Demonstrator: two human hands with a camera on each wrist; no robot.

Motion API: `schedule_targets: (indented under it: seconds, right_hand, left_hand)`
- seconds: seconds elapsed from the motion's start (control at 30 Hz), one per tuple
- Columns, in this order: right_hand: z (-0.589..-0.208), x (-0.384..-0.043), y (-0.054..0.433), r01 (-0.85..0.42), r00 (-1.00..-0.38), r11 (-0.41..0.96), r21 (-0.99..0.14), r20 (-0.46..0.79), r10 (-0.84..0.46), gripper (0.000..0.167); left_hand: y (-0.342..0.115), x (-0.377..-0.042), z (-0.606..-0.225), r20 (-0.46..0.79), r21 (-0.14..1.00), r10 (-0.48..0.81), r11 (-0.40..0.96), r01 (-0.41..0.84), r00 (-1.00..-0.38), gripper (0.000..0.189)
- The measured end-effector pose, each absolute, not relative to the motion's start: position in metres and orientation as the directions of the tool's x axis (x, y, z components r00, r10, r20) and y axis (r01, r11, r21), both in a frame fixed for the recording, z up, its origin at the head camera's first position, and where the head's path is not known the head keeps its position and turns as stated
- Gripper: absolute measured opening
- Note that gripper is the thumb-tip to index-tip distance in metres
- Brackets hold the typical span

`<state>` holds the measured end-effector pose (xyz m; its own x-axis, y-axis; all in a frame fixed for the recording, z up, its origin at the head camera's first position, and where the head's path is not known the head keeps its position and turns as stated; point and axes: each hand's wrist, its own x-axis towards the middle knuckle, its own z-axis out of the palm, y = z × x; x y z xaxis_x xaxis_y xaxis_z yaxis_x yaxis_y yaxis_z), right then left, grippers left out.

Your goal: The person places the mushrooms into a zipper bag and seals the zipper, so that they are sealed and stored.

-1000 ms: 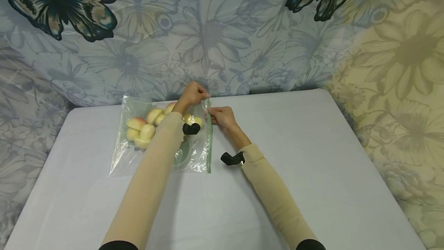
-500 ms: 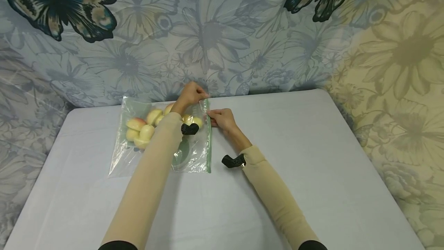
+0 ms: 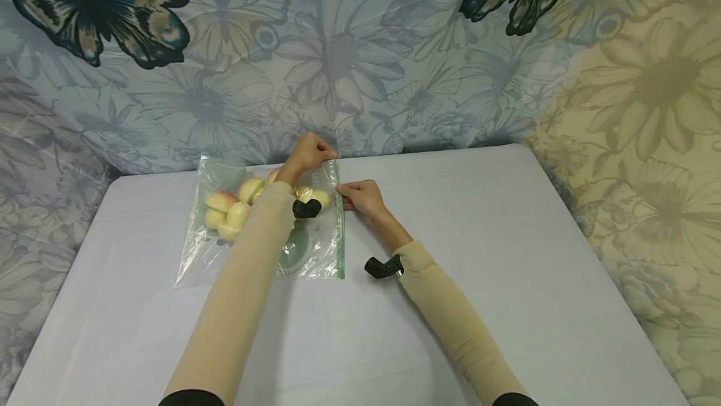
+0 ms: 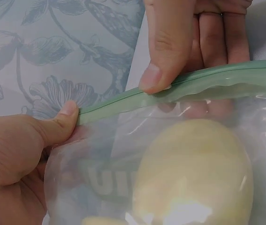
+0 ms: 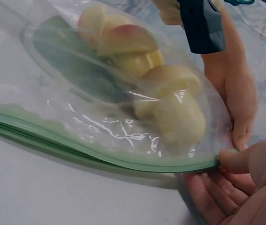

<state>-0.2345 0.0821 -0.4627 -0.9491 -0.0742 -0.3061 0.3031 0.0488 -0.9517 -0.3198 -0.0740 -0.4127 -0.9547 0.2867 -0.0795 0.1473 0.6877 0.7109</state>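
A clear zip-lock bag with a green zip strip lies flat on the table's left half. Inside it are several pale yellow, red-tinged pieces of fruit, seemingly apples. My left hand reaches over the bag and pinches the far end of the strip. In the left wrist view my right hand pinches the strip a little way along, thumb on top and fingers underneath. Nearer the other end, the strip's edges stand slightly apart in the right wrist view. My left forearm hides part of the bag.
A round green shape shows within the bag, partly covered. The white-covered table extends to the right and front. Behind it hangs a floral, butterfly-printed cloth, close to my left hand.
My right hand has slid slightly along the green strip toward the table's near side, still pinching it. My left hand stays at the far corner, with barely any shift.
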Motion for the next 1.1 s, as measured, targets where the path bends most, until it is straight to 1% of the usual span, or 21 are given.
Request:
schedule_targets:
  seconds: [0.4,0.67,1.1]
  right_hand:
    - [-0.463,-0.223,0.089,0.292,-0.951,0.152,-0.944,-0.303,-0.056,0.029]
    - [-0.463,-0.218,0.089,0.279,-0.954,0.147,-0.949,-0.291,-0.072,0.029]
    - [-0.465,-0.205,0.101,0.261,-0.955,0.232,-0.937,-0.285,-0.078,0.029]
  left_hand:
    - [-0.073,-0.322,-0.418,-0.079,0.726,0.263,0.677,0.125,-0.961,0.020]
    - [-0.076,-0.319,-0.416,-0.079,0.716,0.245,0.689,0.116,-0.966,0.021]
    - [-0.072,-0.318,-0.421,-0.048,0.731,0.211,0.674,0.110,-0.976,0.020]
